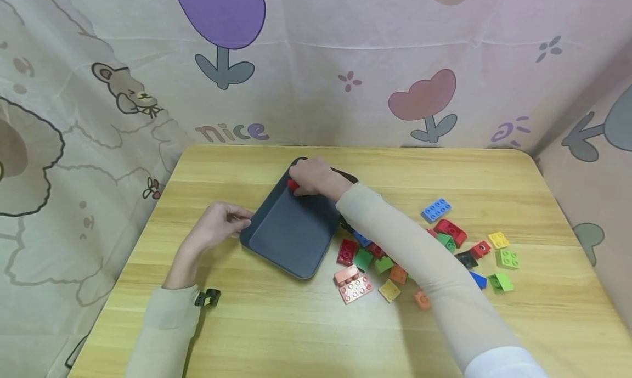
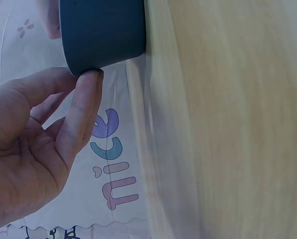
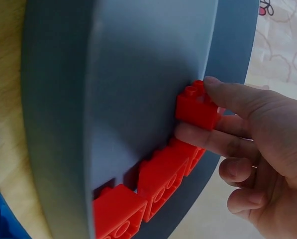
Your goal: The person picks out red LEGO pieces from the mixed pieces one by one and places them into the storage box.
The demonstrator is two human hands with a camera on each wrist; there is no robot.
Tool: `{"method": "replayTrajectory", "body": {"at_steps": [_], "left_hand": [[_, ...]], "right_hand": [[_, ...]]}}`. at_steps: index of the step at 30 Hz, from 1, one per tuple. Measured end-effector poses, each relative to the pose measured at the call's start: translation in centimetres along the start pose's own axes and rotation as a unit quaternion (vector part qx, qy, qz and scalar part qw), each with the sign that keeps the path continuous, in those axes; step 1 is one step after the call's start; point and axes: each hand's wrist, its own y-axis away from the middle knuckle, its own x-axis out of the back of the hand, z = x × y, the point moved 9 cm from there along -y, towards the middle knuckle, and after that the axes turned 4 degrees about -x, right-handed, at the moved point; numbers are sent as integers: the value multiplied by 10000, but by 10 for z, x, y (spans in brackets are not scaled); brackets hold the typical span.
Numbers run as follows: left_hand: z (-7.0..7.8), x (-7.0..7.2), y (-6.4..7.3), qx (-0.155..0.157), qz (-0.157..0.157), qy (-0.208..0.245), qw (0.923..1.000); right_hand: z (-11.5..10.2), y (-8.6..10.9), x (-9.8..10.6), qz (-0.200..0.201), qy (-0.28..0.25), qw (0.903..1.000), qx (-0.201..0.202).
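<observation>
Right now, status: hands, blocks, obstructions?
Left hand touching tray corner. Right hand gripping red block inside tray. More red blocks along tray wall. Right sleeve partly hides loose blocks in head view.

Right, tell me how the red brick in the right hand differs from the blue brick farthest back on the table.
The right hand pinches the red brick; the blue brick lies free on the table. The red brick is inside the tray, the blue brick outside it. Both have round studs.
</observation>
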Motion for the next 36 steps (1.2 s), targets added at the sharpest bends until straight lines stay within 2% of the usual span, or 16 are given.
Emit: {"method": "replayTrajectory", "body": {"at_steps": [10,16,25,28,36], "left_hand": [[0,0,0,24,-9,0,10000],[-2,1,0,55,2,-17,10000],[-6,1,0,36,-25,-108,9999],[-6,1,0,29,-17,-115,9999],[-7,1,-1,46,3,-85,10000]], "right_hand": [[0,2,5,23,156,9998,87],[1,6,10,167,155,9991,367],[5,25,21,394,23,9965,731],[4,33,23,482,127,9955,807],[9,57,28,509,259,9952,795]]}}
